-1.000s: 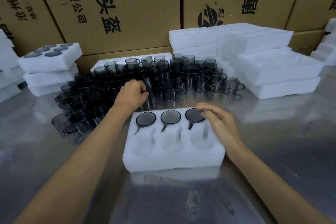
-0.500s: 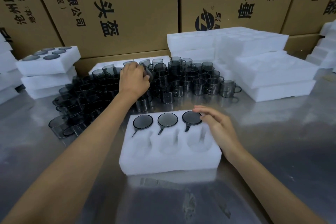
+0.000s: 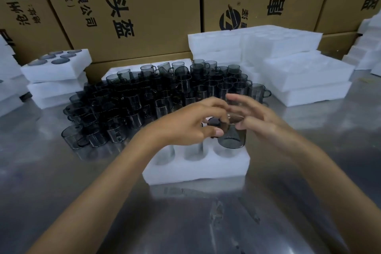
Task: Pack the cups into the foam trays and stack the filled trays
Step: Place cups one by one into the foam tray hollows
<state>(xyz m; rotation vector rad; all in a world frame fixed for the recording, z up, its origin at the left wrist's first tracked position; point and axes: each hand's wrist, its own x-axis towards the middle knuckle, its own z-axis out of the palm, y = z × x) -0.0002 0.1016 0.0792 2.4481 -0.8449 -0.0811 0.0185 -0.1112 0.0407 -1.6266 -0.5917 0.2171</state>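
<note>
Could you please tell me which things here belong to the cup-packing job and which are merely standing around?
In use: left hand, right hand, held cup, foam tray, loose cups, filled stack, empty trays.
Idle: cardboard boxes, steel table.

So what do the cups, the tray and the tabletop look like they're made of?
Cups: smoky grey see-through glass or clear plastic; the look can't settle which. Tray: white matte foam with a soft, grainy surface. Tabletop: likely brushed steel, since it shows blurred reflections.
</note>
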